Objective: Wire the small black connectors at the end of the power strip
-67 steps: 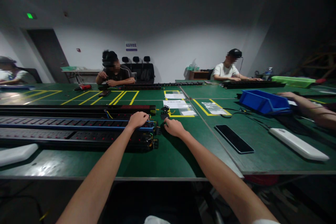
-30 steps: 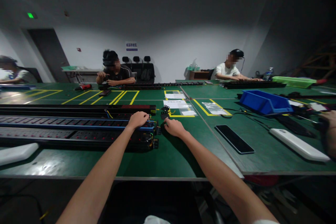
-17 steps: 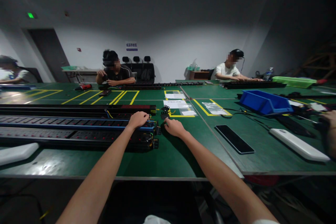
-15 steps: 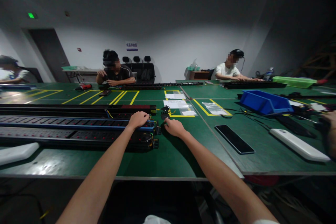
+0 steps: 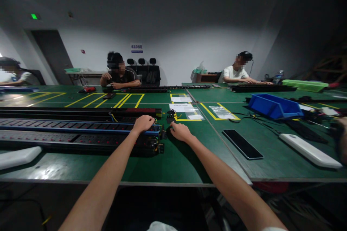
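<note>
left hand resting over right end of blue-edged strip, strip lying left on green bench, right hand sitting half-curled near black bracket, can't tell if either is gripping

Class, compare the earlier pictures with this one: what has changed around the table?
A co-worker's hand, first beside the blue bin, has drawn back to the right edge. The wearer's hands visibly took or released nothing: the left hand stays on the blue-edged socket strip, the right hand by the black bracket. The bin and smartphone stayed put.
</note>
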Demonstrator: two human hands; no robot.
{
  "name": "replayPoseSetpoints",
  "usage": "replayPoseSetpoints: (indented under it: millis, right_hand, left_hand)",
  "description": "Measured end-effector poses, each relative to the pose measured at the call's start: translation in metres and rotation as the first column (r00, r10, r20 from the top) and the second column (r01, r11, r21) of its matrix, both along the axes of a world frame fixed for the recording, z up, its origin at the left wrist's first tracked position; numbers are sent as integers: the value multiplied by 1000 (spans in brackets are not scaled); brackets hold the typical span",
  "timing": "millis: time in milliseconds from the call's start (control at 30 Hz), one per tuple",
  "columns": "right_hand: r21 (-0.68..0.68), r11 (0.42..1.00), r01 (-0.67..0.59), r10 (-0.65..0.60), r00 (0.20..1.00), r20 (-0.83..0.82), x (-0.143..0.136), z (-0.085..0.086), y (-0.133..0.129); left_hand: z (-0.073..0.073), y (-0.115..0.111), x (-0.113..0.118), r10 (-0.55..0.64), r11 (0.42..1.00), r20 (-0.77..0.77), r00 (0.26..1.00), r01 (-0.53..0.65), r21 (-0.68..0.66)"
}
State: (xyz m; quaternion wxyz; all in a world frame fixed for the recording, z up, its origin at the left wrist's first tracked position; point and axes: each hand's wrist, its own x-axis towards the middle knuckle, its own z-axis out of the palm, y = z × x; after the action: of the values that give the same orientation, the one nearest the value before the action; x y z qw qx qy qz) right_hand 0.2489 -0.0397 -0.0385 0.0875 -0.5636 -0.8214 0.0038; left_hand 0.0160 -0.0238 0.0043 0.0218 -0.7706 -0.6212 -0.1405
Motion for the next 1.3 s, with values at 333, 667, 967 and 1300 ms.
replayPoseSetpoints:
  millis: [333,667,967,1300]
  right_hand:
    - [157,987,24,-12,997,-74,-5,0,0]
    - [53,997,-59,64,994,-92,0,-9,8]
    - [290,956,37,23,979,-202,-5,3,4]
    - [172,976,137,-123,988,-89,2,5,5]
  left_hand:
    - [1,-1,1,7,1000,-12,1000,-7,-6]
    - [2,-3,1,3,1000,-16,1000,-3,1]
    - [1,-3,1,12,1000,-20,1000,-11,6]
    - [1,-4,0,8,1000,-4,1000,-8,17]
